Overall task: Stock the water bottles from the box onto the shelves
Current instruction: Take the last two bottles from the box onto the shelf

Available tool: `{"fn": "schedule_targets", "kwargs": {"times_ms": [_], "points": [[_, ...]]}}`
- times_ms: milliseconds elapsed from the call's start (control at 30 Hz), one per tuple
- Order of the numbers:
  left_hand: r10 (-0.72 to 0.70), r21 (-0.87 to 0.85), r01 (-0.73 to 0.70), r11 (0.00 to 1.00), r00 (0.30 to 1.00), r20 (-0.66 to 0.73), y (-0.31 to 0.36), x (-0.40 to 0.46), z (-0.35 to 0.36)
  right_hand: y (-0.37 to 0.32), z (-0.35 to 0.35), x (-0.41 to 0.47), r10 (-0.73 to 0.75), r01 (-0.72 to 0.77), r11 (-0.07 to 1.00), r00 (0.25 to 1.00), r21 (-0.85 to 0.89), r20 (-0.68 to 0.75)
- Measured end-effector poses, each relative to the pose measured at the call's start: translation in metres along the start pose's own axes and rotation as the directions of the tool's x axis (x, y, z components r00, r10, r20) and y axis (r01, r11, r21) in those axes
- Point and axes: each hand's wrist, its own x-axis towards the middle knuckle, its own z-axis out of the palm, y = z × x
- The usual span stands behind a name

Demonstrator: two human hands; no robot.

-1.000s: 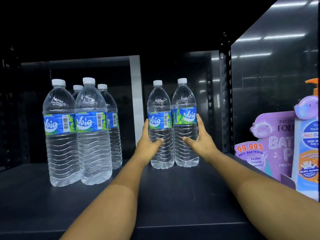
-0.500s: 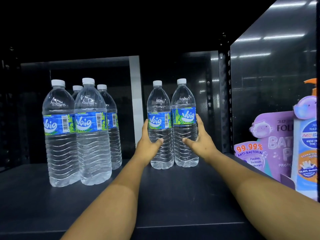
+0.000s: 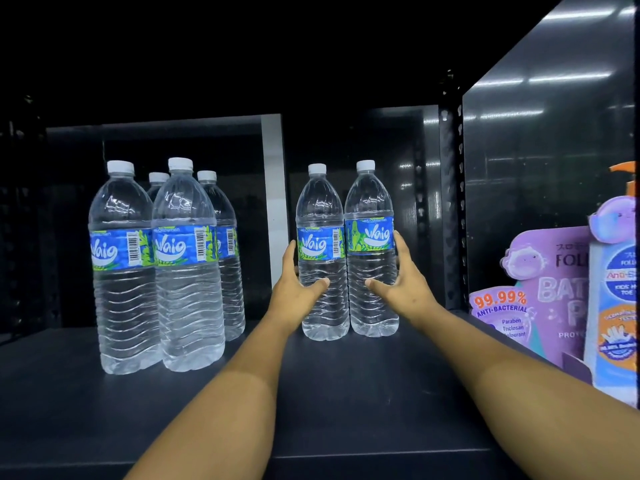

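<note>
Two clear water bottles with blue labels and white caps stand upright side by side at the back middle of the dark shelf [image 3: 346, 393]. My left hand [image 3: 294, 289] grips the left bottle [image 3: 320, 216] below its label, thumb across the front. My right hand [image 3: 401, 282] grips the right bottle [image 3: 369, 209] the same way. Both bottle bases rest on the shelf. Further left stands a group of several identical bottles [image 3: 187, 271], two in front and two behind. The box is not in view.
A black perforated upright post [image 3: 450, 202] and a glossy black side panel [image 3: 554, 168] bound the shelf on the right. In front of the panel stand a purple anti-bacterial bath pouch [image 3: 540, 292] and a pump bottle [image 3: 616, 306]. A grey-white vertical strip [image 3: 273, 188] shows behind.
Almost nothing has moved. Both hands stay wrapped on the two bottles, which stand in the same spot on the shelf.
</note>
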Motion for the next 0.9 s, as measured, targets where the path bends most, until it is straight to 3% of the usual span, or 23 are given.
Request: {"fn": "schedule_targets", "kwargs": {"times_ms": [900], "points": [[0.049,0.102,-0.052,0.993,0.998,0.032,-0.0051,-0.0011,-0.0020,-0.0017,-0.0031,-0.0049,-0.030,0.031,0.997,0.999,-0.077,0.015]]}}
